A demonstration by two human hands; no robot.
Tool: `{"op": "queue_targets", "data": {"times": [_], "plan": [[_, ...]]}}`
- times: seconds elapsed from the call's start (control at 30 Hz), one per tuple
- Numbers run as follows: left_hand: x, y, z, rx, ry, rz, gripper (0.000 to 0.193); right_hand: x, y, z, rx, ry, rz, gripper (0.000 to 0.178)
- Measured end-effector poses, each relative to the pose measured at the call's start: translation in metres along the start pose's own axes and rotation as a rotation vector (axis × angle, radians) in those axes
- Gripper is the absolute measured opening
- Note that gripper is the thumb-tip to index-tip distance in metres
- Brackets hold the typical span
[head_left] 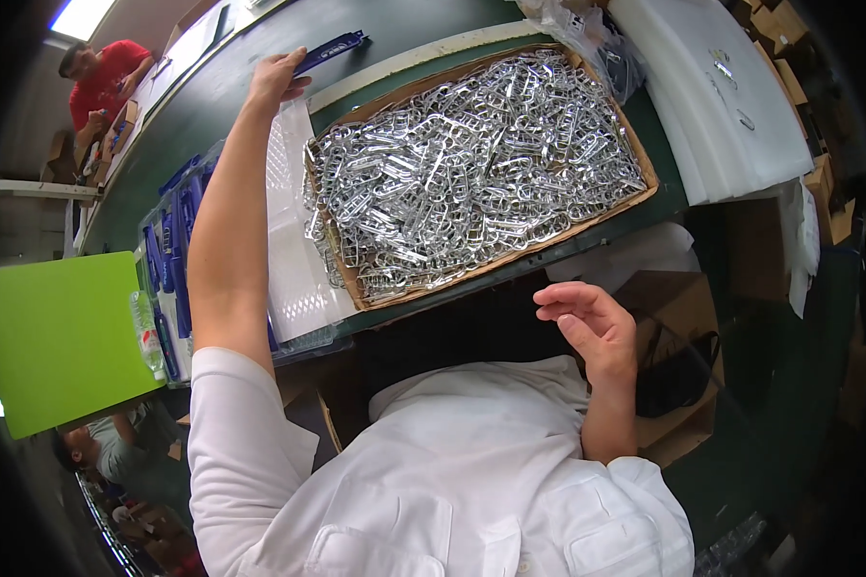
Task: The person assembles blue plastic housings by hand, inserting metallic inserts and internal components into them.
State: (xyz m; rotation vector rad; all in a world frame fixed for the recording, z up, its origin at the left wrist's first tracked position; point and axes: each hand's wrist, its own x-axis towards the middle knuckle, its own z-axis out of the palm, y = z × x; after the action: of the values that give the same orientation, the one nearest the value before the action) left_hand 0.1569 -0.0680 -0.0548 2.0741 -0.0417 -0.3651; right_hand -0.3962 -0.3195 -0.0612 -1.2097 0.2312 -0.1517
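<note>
Reaching far across the green table, my left hand has its fingers closed on one end of a narrow dark blue printed strip. I cannot tell whether the strip is a sleeve or a packet. A shallow cardboard tray lies in front of me, heaped with shiny silver looped metal pieces. My right hand is raised near the table's front edge, below the tray. Its fingers are curved, the thumb is apart from them, and nothing shows in it.
Several similar blue strips lie in a clear plastic tray under my left arm. Beside them are a clear bottle and a green board. White foam sheets are stacked at right, above a cardboard box. Two people are at far left.
</note>
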Motion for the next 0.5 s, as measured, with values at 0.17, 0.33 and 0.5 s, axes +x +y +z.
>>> {"op": "queue_targets", "data": {"times": [0.17, 0.33, 0.5], "plan": [[0.006, -0.01, -0.015, 0.273, 0.311, 0.22, 0.061, 0.005, 0.002, 0.0, -0.03, 0.053, -0.031, 0.032], [-0.024, -0.037, -0.076, 0.206, 0.636, 0.523, 0.056, 0.01, -0.008, 0.028, 0.0, -0.079, -0.018, 0.029], [-0.203, -0.034, -0.098, 0.076, 0.634, 0.8, 0.043, 0.005, -0.009, 0.057, -0.255, -0.02, -0.116, 0.025]]}}
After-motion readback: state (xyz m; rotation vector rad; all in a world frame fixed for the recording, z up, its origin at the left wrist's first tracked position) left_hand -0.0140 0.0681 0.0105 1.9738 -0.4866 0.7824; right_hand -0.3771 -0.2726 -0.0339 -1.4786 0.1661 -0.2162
